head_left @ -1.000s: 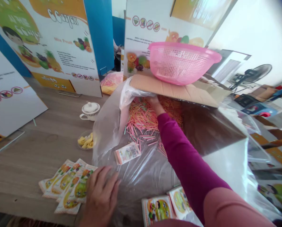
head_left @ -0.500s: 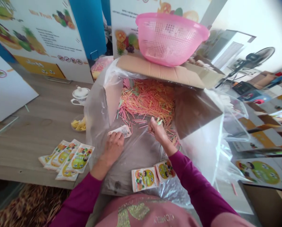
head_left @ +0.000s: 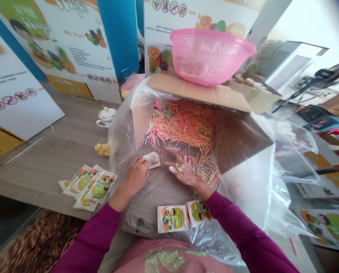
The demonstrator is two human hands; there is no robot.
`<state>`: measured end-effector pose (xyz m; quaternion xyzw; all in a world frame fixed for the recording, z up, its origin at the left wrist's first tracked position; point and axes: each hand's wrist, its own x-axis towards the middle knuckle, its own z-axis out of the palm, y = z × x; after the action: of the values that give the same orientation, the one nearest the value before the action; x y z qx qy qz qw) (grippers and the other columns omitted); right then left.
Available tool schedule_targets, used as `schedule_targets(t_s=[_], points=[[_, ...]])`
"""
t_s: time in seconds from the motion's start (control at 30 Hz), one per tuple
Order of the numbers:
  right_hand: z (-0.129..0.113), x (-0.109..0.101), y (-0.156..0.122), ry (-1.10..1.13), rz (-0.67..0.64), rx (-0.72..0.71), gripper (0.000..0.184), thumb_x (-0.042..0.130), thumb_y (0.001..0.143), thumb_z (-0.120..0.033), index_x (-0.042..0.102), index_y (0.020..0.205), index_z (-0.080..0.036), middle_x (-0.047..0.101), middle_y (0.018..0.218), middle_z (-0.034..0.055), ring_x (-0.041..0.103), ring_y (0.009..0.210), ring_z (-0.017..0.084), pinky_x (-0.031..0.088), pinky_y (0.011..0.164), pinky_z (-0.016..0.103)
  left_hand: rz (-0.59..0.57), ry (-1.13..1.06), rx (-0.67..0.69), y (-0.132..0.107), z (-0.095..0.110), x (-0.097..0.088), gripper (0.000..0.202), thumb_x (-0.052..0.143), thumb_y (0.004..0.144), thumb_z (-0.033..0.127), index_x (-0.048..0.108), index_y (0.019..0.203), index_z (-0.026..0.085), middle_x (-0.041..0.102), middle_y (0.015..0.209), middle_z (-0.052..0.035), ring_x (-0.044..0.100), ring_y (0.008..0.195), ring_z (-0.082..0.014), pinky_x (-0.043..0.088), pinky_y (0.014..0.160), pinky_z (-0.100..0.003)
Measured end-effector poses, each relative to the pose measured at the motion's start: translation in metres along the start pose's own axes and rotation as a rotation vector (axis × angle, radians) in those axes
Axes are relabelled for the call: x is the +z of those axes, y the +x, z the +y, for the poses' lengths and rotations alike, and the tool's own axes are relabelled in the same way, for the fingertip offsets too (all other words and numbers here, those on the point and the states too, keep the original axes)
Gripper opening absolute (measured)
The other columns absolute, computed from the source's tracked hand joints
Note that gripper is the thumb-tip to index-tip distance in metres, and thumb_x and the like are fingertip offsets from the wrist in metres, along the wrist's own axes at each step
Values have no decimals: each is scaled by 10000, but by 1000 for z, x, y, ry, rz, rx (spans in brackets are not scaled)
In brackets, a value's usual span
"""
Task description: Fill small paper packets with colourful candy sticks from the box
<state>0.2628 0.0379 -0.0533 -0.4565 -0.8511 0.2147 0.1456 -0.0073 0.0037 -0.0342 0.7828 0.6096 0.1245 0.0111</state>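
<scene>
My left hand (head_left: 135,173) is closed on the near end of a small printed packet (head_left: 153,160), which lies low over the plastic sheet. Just right of it, my right hand (head_left: 184,172) has its fingers spread, with a ring on one; nothing shows in its grip. Its fingertips reach the near edge of a heap of thin pink, orange and green sticks (head_left: 183,123) inside a plastic-lined cardboard box (head_left: 198,89) lying open toward me. Loose sticks are scattered around the right fingers. Below the right wrist lie two fruit-printed packets (head_left: 173,218) side by side.
A pink basket (head_left: 212,57) rests on the box's top flap. To the left are several fruit-printed packets (head_left: 90,185), a bowl of yellow pieces (head_left: 102,149) and a lidded white cup (head_left: 106,115). Clear plastic (head_left: 246,167) spreads on the right. Large printed boards (head_left: 72,49) stand behind.
My right hand, closed on a few sticks before, has opened and moved down and left toward the packet. My left hand keeps its hold on the packet. The whole view has shifted slightly.
</scene>
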Motion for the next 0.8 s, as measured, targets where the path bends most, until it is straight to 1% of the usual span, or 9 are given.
schedule_targets(t_s=[0.1, 0.17, 0.3, 0.33, 0.4, 0.5, 0.6, 0.7, 0.8], points=[[1, 4, 0, -1, -60, 38, 467, 494, 1131, -571, 810, 1397, -354, 440, 1760, 102, 255, 1632, 456, 245, 1267, 788, 17, 33, -5, -1, 0, -1, 311, 522, 1013, 90, 797, 939, 213, 790, 1039, -113, 678, 1099, -286, 541, 920, -394], [3, 7, 0, 22, -27, 65, 486, 490, 1124, -594, 827, 1368, -345, 410, 1782, 98, 252, 1635, 465, 255, 1263, 788, -18, 55, 7, -5, 1, -1, 299, 533, 994, 75, 799, 951, 204, 789, 1051, -124, 676, 1100, -295, 548, 908, -405], [5, 1, 1, 209, 96, 110, 617, 421, 1095, -726, 838, 1347, -347, 423, 1776, 71, 267, 1656, 435, 243, 1331, 712, -93, 67, -13, -10, 8, -2, 294, 545, 978, 72, 800, 1092, 162, 787, 1138, -160, 690, 1109, -318, 559, 879, -422], [3, -3, 2, 282, 116, 116, 653, 388, 1089, -758, 831, 1355, -359, 441, 1766, 61, 291, 1657, 414, 226, 1356, 680, -94, 52, -20, -9, 9, -3, 296, 546, 976, 70, 802, 1096, 159, 787, 1151, -165, 694, 1117, -318, 559, 881, -419], [-2, -10, 6, 442, 169, 127, 712, 330, 1079, -806, 823, 1355, -372, 505, 1720, 55, 385, 1629, 370, 239, 1377, 619, -76, -24, -57, -5, 7, -4, 266, 571, 950, 62, 810, 995, 169, 795, 1117, -158, 707, 1100, -307, 554, 870, -400], [-18, -17, 18, 679, 282, 153, 788, 269, 1075, -834, 835, 1300, -333, 622, 1610, 85, 525, 1549, 337, 340, 1339, 568, 15, -352, -210, 3, -7, -5, 168, 668, 899, 123, 781, 791, 187, 787, 907, -90, 712, 911, -245, 531, 796, -344], [-42, -23, 32, 876, 333, 162, 809, 239, 1079, -833, 825, 1300, -321, 658, 1585, 89, 529, 1559, 334, 433, 1266, 544, 67, -856, -370, 3, -19, -9, 140, 765, 834, 271, 770, 716, 196, 709, 695, -3, 626, 683, -171, 491, 686, -297], [-71, -30, 46, 1057, 291, 90, 805, 267, 1068, -851, 827, 1291, -318, 647, 1606, 84, 506, 1582, 346, 492, 1196, 531, 93, -1198, -414, -6, -17, -16, 195, 855, 736, 384, 796, 703, 201, 710, 682, 11, 604, 669, -155, 487, 678, -293], [-97, -36, 55, 1182, 185, 9, 838, 335, 1005, -929, 863, 1191, -306, 645, 1602, 75, 516, 1568, 358, 506, 1179, 522, 124, -1360, -416, -14, -2, -22, 236, 919, 677, 421, 824, 709, 208, 730, 729, -2, 609, 705, -158, 496, 687, -301]])
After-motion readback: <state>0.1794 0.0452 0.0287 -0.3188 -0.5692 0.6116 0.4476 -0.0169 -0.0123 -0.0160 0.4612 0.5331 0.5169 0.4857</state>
